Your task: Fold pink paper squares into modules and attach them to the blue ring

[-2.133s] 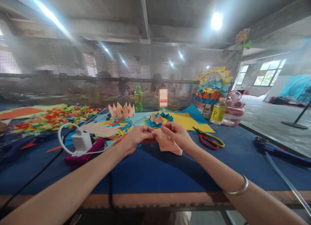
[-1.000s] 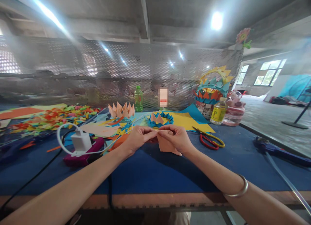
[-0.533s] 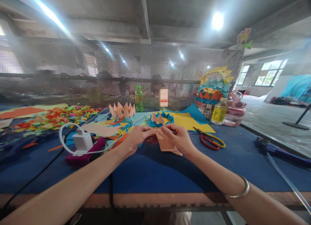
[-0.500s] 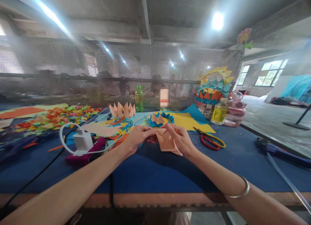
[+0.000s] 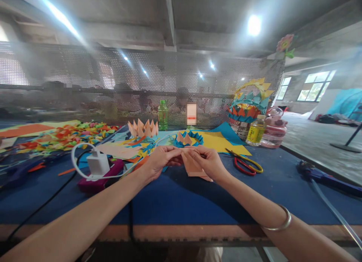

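Observation:
Between my two hands is a folded piece of peach paper [image 5: 192, 167], held up above the blue tabletop [image 5: 181, 205]. My left hand [image 5: 162, 160] pinches its upper left edge. With fingers closed, my right hand [image 5: 208, 162] grips its upper right side, and the paper's lower end hangs below with a pointed corner to the right. Just beyond my hands lies a ring of folded blue paper points [image 5: 200, 138] with some peach points [image 5: 184, 138] at its front. A crown of peach paper points [image 5: 143, 129] stands farther to the left.
Red-and-yellow-handled scissors [image 5: 243, 165] lie right of my hands. A purple power strip [image 5: 114, 167] with a white charger [image 5: 97, 164] and cables sits left. Paper scraps [image 5: 76, 137], a green bottle [image 5: 162, 116], a yellow-labelled bottle [image 5: 256, 131] and a glue gun [image 5: 325, 175] surround the work.
My right fingers have shifted along the top edge of the peach paper and now lie flatter over it. The left hand has barely moved.

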`<state>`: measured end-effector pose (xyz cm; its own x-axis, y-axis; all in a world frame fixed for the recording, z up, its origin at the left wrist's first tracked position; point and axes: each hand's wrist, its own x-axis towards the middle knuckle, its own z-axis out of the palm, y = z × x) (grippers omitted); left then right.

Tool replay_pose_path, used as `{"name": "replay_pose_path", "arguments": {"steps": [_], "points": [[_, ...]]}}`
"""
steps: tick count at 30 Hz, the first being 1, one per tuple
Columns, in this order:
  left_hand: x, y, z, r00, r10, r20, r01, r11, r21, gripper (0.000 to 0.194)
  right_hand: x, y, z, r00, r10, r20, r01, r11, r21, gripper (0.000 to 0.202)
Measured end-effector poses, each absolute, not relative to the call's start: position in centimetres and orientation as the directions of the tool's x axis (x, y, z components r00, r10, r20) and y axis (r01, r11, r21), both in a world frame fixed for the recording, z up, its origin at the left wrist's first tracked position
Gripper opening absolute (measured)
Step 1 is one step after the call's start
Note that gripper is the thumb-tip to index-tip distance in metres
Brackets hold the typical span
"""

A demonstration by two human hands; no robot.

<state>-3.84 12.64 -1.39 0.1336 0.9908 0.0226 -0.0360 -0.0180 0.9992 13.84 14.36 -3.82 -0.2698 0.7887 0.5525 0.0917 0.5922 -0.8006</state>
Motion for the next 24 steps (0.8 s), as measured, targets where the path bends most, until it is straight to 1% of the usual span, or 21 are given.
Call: {"name": "replay_pose_path", "arguments": {"steps": [2, 7, 10, 14, 19, 24], "points": [[-3.83, 12.66, -1.45, 0.142, 0.990, 0.020, -0.039, -0.015, 0.999, 0.024, 13.86, 14.44, -3.94, -0.257, 0.785, 0.563, 0.099, 0.601, -0.793, 0.028], [-3.95, 12.65, -1.68, 0.174, 0.984, 0.029, -0.057, -0.020, 0.998, 0.025, 13.85, 14.48, -4.09, -0.235, 0.769, 0.595, 0.111, 0.629, -0.769, 0.030], [-3.97, 12.61, -1.68, 0.174, 0.984, 0.045, -0.032, -0.040, 0.999, 0.027, 13.85, 14.39, -4.01, -0.230, 0.765, 0.602, 0.119, 0.636, -0.763, 0.028], [-3.82, 12.55, -1.52, 0.156, 0.984, 0.081, 0.014, -0.084, 0.996, 0.028, 13.90, 14.48, -4.04, -0.224, 0.785, 0.578, 0.117, 0.611, -0.783, 0.025], [-3.74, 12.47, -1.46, 0.165, 0.982, 0.091, 0.014, -0.095, 0.995, 0.030, 13.94, 14.84, -4.34, -0.210, 0.797, 0.567, 0.097, 0.594, -0.799, 0.023], [-3.78, 12.47, -1.43, 0.176, 0.978, 0.117, 0.017, -0.121, 0.992, 0.032, 13.90, 14.69, -4.26, -0.235, 0.803, 0.548, 0.052, 0.573, -0.818, 0.021]]}}
